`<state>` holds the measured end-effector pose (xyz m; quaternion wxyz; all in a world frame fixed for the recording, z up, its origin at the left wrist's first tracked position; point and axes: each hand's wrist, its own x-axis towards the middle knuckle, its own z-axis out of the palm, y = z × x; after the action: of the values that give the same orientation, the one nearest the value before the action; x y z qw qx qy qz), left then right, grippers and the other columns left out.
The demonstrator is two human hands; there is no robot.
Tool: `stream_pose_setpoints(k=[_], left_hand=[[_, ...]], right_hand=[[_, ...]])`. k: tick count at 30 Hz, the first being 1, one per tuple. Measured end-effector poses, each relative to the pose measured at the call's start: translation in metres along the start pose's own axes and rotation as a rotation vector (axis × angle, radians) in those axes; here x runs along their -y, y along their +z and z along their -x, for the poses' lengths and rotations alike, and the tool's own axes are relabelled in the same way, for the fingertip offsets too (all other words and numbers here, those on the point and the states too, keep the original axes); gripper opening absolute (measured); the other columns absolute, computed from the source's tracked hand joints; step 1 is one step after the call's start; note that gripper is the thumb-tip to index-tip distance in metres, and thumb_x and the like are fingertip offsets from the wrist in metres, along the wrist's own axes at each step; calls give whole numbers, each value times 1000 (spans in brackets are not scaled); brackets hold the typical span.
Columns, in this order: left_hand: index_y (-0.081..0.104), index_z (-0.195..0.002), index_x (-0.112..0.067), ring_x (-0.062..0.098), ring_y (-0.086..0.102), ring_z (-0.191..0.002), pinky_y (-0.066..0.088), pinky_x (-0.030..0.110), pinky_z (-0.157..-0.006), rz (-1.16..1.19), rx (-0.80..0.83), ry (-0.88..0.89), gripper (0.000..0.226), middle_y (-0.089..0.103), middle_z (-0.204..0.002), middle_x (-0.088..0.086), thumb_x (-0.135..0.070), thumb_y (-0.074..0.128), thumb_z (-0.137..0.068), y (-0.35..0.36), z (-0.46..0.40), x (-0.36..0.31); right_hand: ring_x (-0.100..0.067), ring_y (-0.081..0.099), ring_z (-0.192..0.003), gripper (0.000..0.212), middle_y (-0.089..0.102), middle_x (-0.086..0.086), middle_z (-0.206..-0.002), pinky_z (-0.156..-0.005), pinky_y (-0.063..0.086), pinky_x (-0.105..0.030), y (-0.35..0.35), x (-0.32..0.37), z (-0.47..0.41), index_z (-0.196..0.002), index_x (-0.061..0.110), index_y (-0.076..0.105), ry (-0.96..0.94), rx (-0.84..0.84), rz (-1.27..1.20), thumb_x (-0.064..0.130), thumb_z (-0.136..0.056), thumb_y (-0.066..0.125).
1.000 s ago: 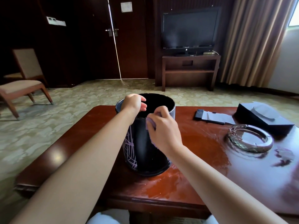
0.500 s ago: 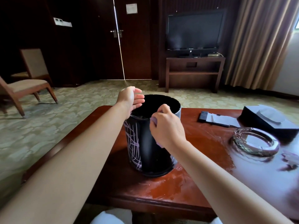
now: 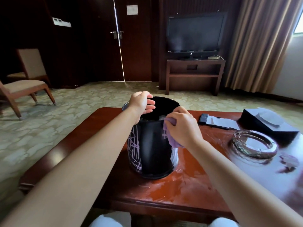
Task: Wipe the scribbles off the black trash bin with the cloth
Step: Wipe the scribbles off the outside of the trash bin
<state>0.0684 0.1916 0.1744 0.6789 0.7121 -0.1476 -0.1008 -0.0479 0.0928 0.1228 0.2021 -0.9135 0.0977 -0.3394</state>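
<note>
Bin: I saw the black trash bin (image 3: 153,148) standing upright near the middle of the red-brown table (image 3: 91,138), slightly toward its left.
Scribbles: pale purple scribbles (image 3: 134,148) covered the bin's left side, and a few marks showed on the right just beside the cloth.
Left hand: my left hand (image 3: 142,102) gripped the bin's far-left rim, fingers curled over into the opening.
Right hand: my right hand (image 3: 182,126) was closed around the purple cloth (image 3: 172,138), pressing it against the upper right wall of the bin.
Right of the bin: a glass ashtray (image 3: 253,145) sat well apart on the table; farther off lay a notepad with a pen (image 3: 219,122) and a dark box (image 3: 268,126).
</note>
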Motion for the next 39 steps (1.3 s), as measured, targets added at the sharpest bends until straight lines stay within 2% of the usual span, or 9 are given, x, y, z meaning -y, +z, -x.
stream_pose_setpoints(k=[3,8,11,15,22,27,33,37,39], left_hand=[[55,-79,-12,21,60,-64,51,28,-64,-44,12,2,20,61,-74,9,-15,41,-93,9,0,3],[55,-71,-20,20,61,-62,51,29,-65,-403,3,121,23,65,-74,5,-16,42,-90,24,-6,27],[59,-80,-20,27,64,-85,53,35,-82,-711,43,155,21,69,-89,6,-15,40,-87,27,-7,31],[65,-101,-21,30,57,-104,48,38,-91,-1044,62,142,30,63,-114,7,-13,40,-88,28,-3,32],[67,-106,-12,33,57,-104,47,43,-93,-1134,109,64,34,63,-116,12,-17,39,-87,32,-7,32],[68,-105,-12,34,57,-105,46,44,-94,-1137,127,53,36,62,-117,13,-14,38,-87,33,-6,32],[69,-102,-7,32,60,-98,49,42,-91,-1114,167,92,32,66,-108,14,-5,40,-87,32,-8,32],[69,-102,-5,34,59,-100,49,42,-91,-1083,175,82,34,66,-106,16,-2,39,-86,31,-4,30],[69,-101,-5,34,60,-99,49,42,-91,-1086,175,87,34,66,-105,16,-1,39,-85,31,-3,29]], right_hand=[[-17,58,-79,18,54,5,-102,-71,45,-25,7,-3,3,-95,17,73,-91,-3,-4,21,-89,57],[-11,59,-81,15,61,4,-100,-71,44,-17,21,-26,14,-96,15,74,-39,-253,-169,14,-83,67],[-12,59,-77,11,61,-2,-97,-68,41,-13,43,-28,30,-90,9,71,-49,-298,-216,12,-80,68],[-20,61,-75,8,59,-3,-96,-68,49,-28,73,-40,58,-84,7,64,7,-267,-208,14,-80,62],[-13,53,-81,6,62,-8,-92,-78,34,-4,67,-26,41,-81,2,62,7,-455,-328,4,-78,68],[-21,60,-79,9,59,-5,-95,-70,47,-29,93,-32,73,-81,4,59,47,-241,-299,12,-81,62],[-16,56,-85,9,62,-10,-97,-71,45,-24,74,-9,37,-85,1,61,29,-498,-379,9,-82,66],[-21,57,-80,17,59,-12,-96,-67,44,-24,94,-27,63,-81,1,58,-76,-320,-269,17,-86,55],[-24,62,-76,12,58,-9,-97,-64,46,-26,104,-41,84,-79,5,58,-13,-186,-232,15,-84,57]])
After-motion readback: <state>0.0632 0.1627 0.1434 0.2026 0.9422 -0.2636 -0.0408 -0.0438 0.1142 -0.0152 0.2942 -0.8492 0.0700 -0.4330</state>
